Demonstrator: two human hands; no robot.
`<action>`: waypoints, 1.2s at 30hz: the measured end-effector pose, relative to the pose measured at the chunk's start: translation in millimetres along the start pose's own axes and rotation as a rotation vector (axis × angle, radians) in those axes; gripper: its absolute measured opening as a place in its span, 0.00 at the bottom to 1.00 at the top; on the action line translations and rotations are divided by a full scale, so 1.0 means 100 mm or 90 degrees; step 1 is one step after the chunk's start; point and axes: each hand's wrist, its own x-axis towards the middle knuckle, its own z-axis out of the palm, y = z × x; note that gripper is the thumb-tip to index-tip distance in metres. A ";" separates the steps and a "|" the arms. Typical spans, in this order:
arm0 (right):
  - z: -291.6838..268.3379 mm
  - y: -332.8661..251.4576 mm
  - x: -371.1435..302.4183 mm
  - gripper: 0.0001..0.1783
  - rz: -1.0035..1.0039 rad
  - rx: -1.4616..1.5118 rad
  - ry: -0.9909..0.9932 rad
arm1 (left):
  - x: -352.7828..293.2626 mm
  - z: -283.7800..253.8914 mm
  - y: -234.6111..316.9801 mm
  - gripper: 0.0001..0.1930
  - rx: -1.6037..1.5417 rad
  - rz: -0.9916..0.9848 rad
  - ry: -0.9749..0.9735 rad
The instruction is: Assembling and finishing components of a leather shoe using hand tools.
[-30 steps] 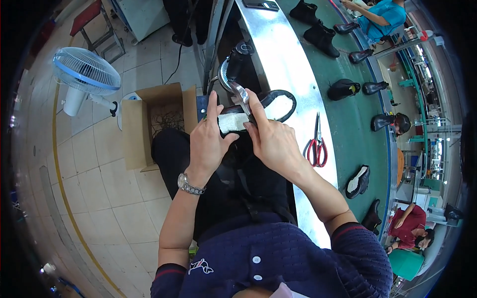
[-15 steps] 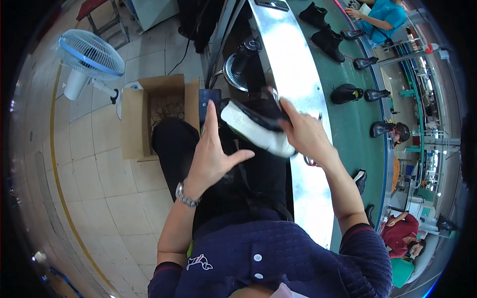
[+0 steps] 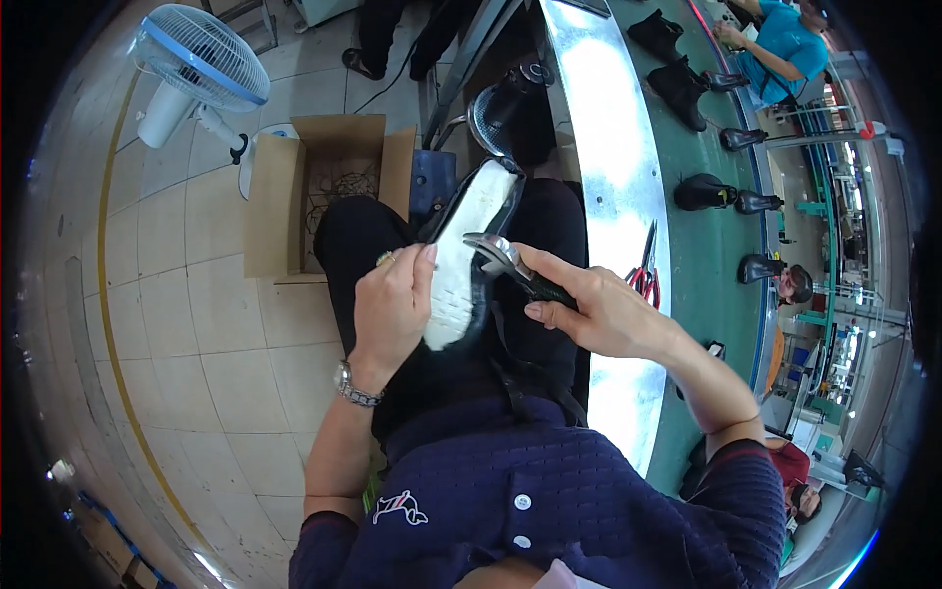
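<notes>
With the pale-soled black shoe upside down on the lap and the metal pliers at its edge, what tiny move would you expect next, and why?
Probably a short squeeze and pull with the metal pliers: the right hand has their tip at the rim of the black shoe with the pale sole, and the left hand steadies that sole from the other side.

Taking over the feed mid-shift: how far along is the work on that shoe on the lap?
Done: the shoe lies sole-up on the lap, white sole showing. In hand: the left hand steadies the sole while the right hand presses metal pliers to its edge. Left: more black shoes wait on the green conveyor; how many need work, I cannot tell.
</notes>
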 end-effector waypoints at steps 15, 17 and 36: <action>-0.24 -0.25 0.21 0.31 -0.105 -0.303 -0.182 | -0.21 -0.03 0.20 0.15 0.049 -0.099 -0.203; -0.21 -0.11 0.15 0.32 -0.099 -0.281 -0.173 | -0.20 0.01 0.12 0.21 -0.103 -0.241 -0.265; -0.59 -0.60 0.18 0.34 -0.077 -0.444 -0.204 | 0.09 0.48 -0.03 0.40 -0.949 -0.559 -0.199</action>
